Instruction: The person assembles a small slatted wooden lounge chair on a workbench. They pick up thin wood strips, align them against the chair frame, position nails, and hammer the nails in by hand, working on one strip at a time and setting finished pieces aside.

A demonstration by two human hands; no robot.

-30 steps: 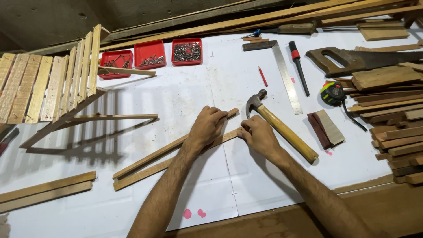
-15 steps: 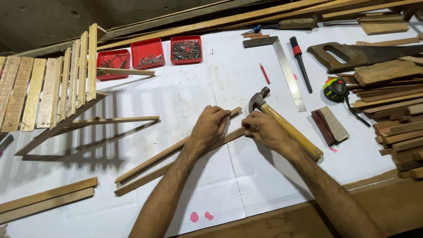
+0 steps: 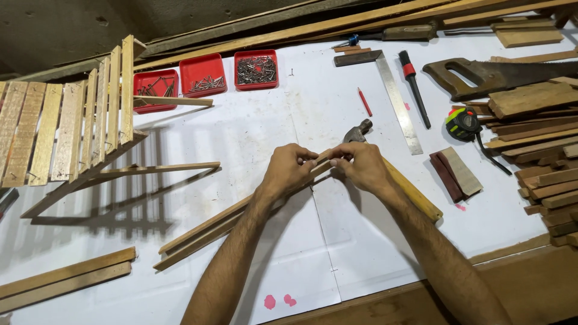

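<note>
Both hands closed together on the upper ends of two long wooden strips (image 3: 229, 222): left hand (image 3: 288, 170) pinching from the left, right hand (image 3: 361, 167) from the right, fingertips nearly meeting over the strip ends. Strips lying side by side, running diagonally down-left across the white surface (image 3: 271, 126) from the grip. Hammer (image 3: 391, 174) just behind the right hand, head up, yellow wooden handle passing under the wrist toward the lower right.

Open white room above the hands, up to three red trays (image 3: 205, 75) of nails set in a row near the far edge. Slatted wooden frame (image 3: 78, 126) propped at far left; two more strips (image 3: 60, 283) lying at lower left beside the near edge. One red pencil (image 3: 364, 102), one steel square (image 3: 394, 96), one screwdriver (image 3: 412, 84), one hand saw (image 3: 494, 75) and one tape measure (image 3: 462, 123) ranged to the right. Stack of wood offcuts (image 3: 542, 138) crowding the right edge; two small blocks (image 3: 456, 174) between stack and hammer handle.
</note>
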